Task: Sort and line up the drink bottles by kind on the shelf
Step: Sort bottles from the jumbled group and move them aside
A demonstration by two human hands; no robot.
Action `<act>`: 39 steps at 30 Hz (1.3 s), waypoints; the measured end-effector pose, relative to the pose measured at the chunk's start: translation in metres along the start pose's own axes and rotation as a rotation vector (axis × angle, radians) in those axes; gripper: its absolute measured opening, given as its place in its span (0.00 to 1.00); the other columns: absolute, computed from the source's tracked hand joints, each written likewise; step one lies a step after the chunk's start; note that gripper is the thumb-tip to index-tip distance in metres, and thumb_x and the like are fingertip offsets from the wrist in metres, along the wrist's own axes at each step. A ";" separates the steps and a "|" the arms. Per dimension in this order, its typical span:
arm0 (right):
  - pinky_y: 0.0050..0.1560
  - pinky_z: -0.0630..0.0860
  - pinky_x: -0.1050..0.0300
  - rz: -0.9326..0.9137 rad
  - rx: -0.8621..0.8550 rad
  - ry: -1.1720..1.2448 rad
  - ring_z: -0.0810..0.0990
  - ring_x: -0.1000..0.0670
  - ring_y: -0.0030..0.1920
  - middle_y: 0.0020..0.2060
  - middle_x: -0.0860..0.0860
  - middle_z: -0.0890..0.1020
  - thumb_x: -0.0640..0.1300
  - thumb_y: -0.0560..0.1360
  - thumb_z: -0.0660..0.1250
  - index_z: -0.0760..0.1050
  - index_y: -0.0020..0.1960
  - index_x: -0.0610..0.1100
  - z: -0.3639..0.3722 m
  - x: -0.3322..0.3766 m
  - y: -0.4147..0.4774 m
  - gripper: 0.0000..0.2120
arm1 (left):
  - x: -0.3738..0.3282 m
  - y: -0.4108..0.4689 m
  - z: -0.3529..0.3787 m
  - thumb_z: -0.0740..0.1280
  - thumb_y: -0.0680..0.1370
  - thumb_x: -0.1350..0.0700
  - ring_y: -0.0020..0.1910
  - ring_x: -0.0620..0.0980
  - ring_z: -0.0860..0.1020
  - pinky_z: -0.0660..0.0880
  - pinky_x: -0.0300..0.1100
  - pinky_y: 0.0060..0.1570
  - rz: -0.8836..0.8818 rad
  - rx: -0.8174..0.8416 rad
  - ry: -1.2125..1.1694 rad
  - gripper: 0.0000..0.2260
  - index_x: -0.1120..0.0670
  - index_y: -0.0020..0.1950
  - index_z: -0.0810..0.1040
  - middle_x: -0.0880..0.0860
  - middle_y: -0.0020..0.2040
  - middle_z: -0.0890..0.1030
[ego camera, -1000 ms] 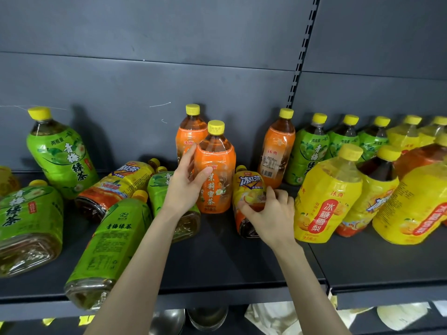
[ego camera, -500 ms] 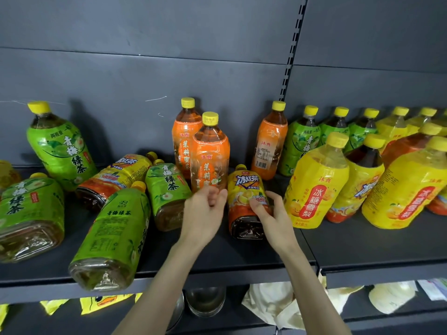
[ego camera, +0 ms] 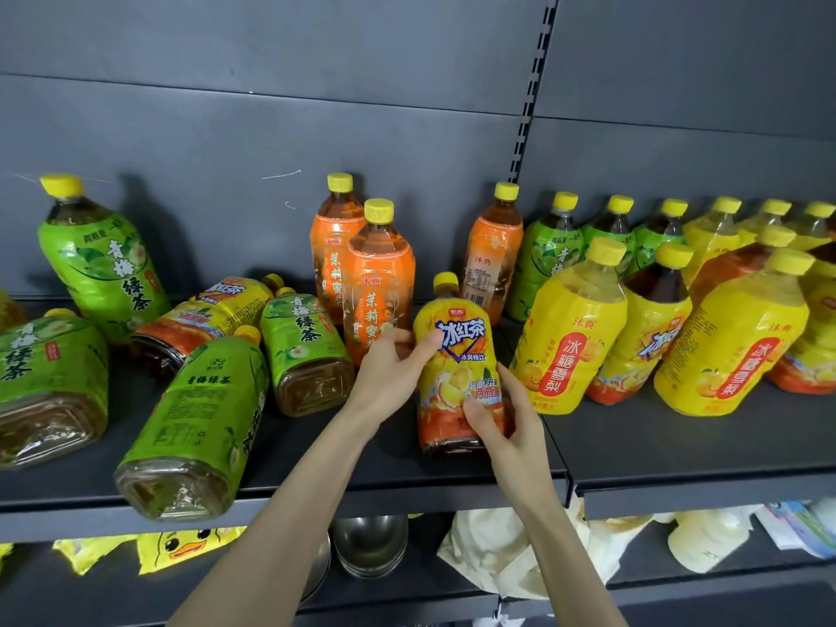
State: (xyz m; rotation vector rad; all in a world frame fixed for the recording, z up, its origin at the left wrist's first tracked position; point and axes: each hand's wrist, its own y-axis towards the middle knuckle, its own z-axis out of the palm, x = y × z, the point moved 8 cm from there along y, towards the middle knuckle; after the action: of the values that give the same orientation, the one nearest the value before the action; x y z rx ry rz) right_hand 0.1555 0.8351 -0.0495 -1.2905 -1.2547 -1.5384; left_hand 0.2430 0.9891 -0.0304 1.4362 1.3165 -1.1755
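Both hands hold a yellow-and-orange iced tea bottle (ego camera: 457,355), tilted nearly upright on the dark shelf (ego camera: 316,463). My left hand (ego camera: 389,375) grips its upper left side, thumb on the label. My right hand (ego camera: 502,418) grips its lower right part. Behind it stand three orange jasmine tea bottles (ego camera: 377,282). To the left, green tea bottles lie on their sides (ego camera: 199,414), one (ego camera: 97,260) stands tilted, and another iced tea bottle (ego camera: 203,316) lies flat. Yellow pear drink bottles (ego camera: 572,328) and green ones (ego camera: 545,255) stand upright to the right.
The shelf's back panel (ego camera: 271,129) rises right behind the bottles, with a slotted upright (ego camera: 529,106) between two bays. Below the shelf sit metal bowls (ego camera: 368,545), yellow duck-print packets (ego camera: 181,547) and white bags (ego camera: 493,554).
The iced tea bottle lay flat with my right hand on it; now both hands hold it raised almost upright. My left hand came off the orange bottle onto it.
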 end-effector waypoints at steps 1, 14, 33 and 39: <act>0.51 0.77 0.64 -0.028 0.013 -0.010 0.79 0.57 0.57 0.59 0.53 0.79 0.47 0.71 0.71 0.67 0.69 0.47 -0.001 0.002 0.000 0.28 | -0.005 -0.001 -0.002 0.69 0.72 0.38 0.51 0.47 0.81 0.79 0.49 0.52 0.027 -0.008 -0.008 0.26 0.56 0.59 0.72 0.52 0.54 0.81; 0.61 0.76 0.56 -0.186 0.065 -0.199 0.72 0.60 0.65 0.67 0.57 0.70 0.36 0.69 0.75 0.60 0.67 0.64 0.006 0.007 0.031 0.39 | -0.047 -0.011 -0.016 0.72 0.73 0.61 0.55 0.42 0.79 0.77 0.34 0.51 0.283 0.100 -0.053 0.19 0.56 0.60 0.70 0.51 0.57 0.80; 0.51 0.81 0.49 -0.290 -0.106 -0.618 0.79 0.53 0.54 0.61 0.49 0.78 0.45 0.73 0.73 0.69 0.69 0.45 0.002 0.032 0.034 0.27 | -0.041 -0.021 -0.028 0.69 0.76 0.53 0.47 0.42 0.80 0.77 0.32 0.46 0.367 -0.055 0.272 0.18 0.53 0.64 0.74 0.50 0.53 0.81; 0.40 0.81 0.48 -0.476 -0.161 -0.596 0.81 0.50 0.44 0.50 0.48 0.80 0.45 0.75 0.67 0.79 0.54 0.41 0.012 0.063 0.009 0.10 | -0.045 -0.052 -0.058 0.68 0.77 0.54 0.45 0.37 0.78 0.73 0.26 0.45 0.418 -0.216 0.392 0.09 0.54 0.55 0.79 0.45 0.45 0.80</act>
State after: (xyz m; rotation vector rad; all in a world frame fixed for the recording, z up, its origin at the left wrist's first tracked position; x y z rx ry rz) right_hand 0.1540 0.8476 0.0141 -1.7212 -1.9556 -1.6553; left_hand 0.1967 1.0409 0.0257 1.7263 1.2671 -0.4790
